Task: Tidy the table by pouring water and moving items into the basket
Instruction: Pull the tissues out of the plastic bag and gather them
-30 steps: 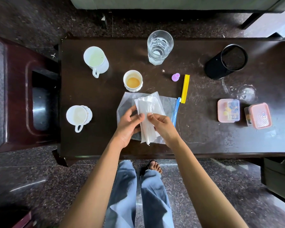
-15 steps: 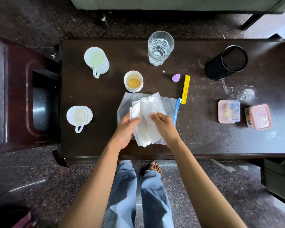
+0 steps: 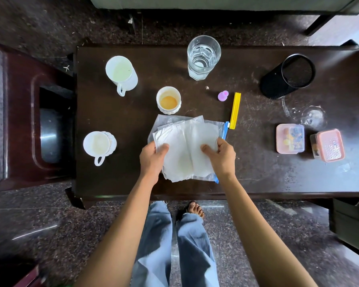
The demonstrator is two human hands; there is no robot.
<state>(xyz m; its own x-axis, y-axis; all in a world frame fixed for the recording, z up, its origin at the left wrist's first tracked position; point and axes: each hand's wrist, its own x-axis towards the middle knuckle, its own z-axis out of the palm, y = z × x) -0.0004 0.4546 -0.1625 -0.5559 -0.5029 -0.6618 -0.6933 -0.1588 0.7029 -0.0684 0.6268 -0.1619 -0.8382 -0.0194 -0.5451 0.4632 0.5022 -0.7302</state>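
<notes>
On the desk [image 3: 112, 179], 3 cups sit left: a mug [image 3: 120, 73] behind, a handled cup [image 3: 98, 145] nearer, a small cup [image 3: 168, 99] between them and the glass [image 3: 203, 56]. A mesh holder [image 3: 288, 76] lies far right, 2 lidded boxes [image 3: 290, 138] [image 3: 329, 145] before it.

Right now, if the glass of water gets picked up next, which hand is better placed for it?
Probably the right hand. The glass of water stands at the table's far edge, slightly right of centre, nearer that hand than the left hand. Both hands currently grip the white tissue, so one must let go.
</notes>
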